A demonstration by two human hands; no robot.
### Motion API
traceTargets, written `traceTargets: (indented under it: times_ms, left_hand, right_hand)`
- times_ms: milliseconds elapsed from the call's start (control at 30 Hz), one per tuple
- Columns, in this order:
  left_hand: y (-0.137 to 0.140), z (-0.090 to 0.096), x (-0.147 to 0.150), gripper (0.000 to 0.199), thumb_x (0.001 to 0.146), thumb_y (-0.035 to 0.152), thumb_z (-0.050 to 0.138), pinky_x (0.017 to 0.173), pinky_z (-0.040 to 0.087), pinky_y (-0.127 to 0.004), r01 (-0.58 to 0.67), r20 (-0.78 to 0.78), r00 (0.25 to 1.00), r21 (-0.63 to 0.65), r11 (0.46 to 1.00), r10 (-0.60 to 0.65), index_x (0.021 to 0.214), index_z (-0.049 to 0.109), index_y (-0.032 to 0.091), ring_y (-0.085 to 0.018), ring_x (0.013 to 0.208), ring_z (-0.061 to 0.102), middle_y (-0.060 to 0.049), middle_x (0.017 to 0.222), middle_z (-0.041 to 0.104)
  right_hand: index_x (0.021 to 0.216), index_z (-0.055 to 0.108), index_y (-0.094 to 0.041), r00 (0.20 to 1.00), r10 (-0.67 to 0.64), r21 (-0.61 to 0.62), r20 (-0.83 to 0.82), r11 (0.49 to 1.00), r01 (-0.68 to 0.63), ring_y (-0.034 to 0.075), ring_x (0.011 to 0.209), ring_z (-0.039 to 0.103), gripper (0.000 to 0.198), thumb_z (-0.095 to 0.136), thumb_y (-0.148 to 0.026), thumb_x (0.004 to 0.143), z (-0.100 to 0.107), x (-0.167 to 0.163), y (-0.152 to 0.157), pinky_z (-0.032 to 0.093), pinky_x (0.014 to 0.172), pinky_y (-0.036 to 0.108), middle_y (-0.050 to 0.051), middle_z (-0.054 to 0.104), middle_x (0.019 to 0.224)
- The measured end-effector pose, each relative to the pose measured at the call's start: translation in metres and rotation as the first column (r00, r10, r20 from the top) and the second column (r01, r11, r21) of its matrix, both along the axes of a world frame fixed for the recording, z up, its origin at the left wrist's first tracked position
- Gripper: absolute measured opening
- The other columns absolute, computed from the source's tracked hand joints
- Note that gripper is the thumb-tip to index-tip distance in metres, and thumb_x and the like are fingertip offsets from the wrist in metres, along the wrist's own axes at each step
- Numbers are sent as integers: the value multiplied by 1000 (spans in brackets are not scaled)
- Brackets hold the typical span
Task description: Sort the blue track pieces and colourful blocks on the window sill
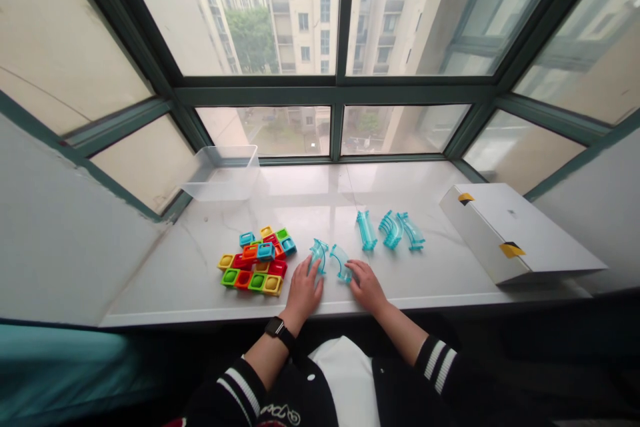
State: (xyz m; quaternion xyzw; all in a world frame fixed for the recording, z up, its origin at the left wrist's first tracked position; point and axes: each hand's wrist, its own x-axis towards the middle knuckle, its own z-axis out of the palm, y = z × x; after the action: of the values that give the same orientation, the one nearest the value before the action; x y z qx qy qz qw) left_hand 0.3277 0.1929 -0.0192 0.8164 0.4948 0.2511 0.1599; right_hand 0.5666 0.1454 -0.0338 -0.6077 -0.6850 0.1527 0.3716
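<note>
My left hand (304, 288), with a black watch on the wrist, has its fingers at the lower end of a clear blue curved marble-run track piece (319, 255). Its thumb is at the near side of that piece. Just to the right, a second curved track piece (340, 261) has its right edge between the thumb and fingers of my right hand (366, 285). A small gap separates the two pieces, and both rest on or just above the white sill. Fingers partly hide the lower ends of both pieces.
Colourful marble-run blocks (257, 260) lie heaped at left. Behind them stands a clear plastic bin (225, 177). To the right are a straight blue track (367, 230) and curved tracks (391, 229). A white box (520, 233) occupies the sill's right end, below the windows.
</note>
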Motion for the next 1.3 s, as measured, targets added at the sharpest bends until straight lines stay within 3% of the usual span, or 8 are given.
traceTargets:
  times_ms: [267, 433, 633, 867, 1167, 1300]
  left_hand:
    - [2, -12, -2, 71, 96, 24, 56, 122, 40, -60, 14, 38, 999, 41, 999, -16, 163, 32, 24, -37, 148, 47, -17, 160, 50]
    - [8, -16, -5, 56, 98, 26, 56, 117, 46, -58, 23, 144, 989, 73, 997, -34, 153, 48, 22, -34, 136, 58, -17, 146, 62]
    - [14, -6, -4, 34, 100, 37, 58, 104, 56, -54, -129, 301, 945, -11, 992, 127, 129, 65, 21, -33, 116, 68, -14, 123, 73]
    - [17, 15, -6, 34, 106, 41, 50, 110, 53, -49, -213, 448, 872, -13, 977, 196, 127, 68, 21, -29, 123, 67, -13, 127, 73]
    - [14, 19, -6, 32, 104, 47, 53, 89, 61, -41, -166, 446, 871, -124, 978, 204, 115, 71, 23, -26, 100, 72, -11, 113, 73]
    - [10, 21, -4, 35, 104, 50, 53, 85, 60, -40, -114, 433, 886, -147, 983, 168, 116, 70, 22, -25, 96, 72, -10, 109, 73]
  right_hand:
    - [148, 59, -24, 995, -22, 26, -97, 999, 24, 31, 138, 58, 62, 60, -16, 87, -2, 5, -12, 47, 120, 54, 14, 61, 146]
    - [148, 61, -26, 987, -19, 27, -159, 999, 23, 31, 134, 61, 59, 61, -17, 89, -4, 5, -10, 51, 118, 52, 13, 61, 146]
    - [149, 61, -27, 982, -40, 31, -186, 998, 46, 28, 114, 71, 56, 61, -22, 93, -3, 5, -11, 58, 109, 49, 14, 61, 146]
    - [148, 62, -25, 974, -86, 15, -212, 996, 91, 27, 104, 74, 50, 61, -32, 98, -1, 5, -10, 59, 105, 51, 15, 63, 146]
    - [151, 60, -30, 988, 94, 26, -123, 995, -91, 26, 103, 77, 50, 61, -37, 102, 9, 6, -13, 57, 106, 52, 12, 60, 154]
    - [151, 61, -29, 991, 129, 33, -48, 991, -127, 32, 128, 68, 50, 62, -37, 102, 7, 6, -12, 55, 109, 53, 11, 62, 152]
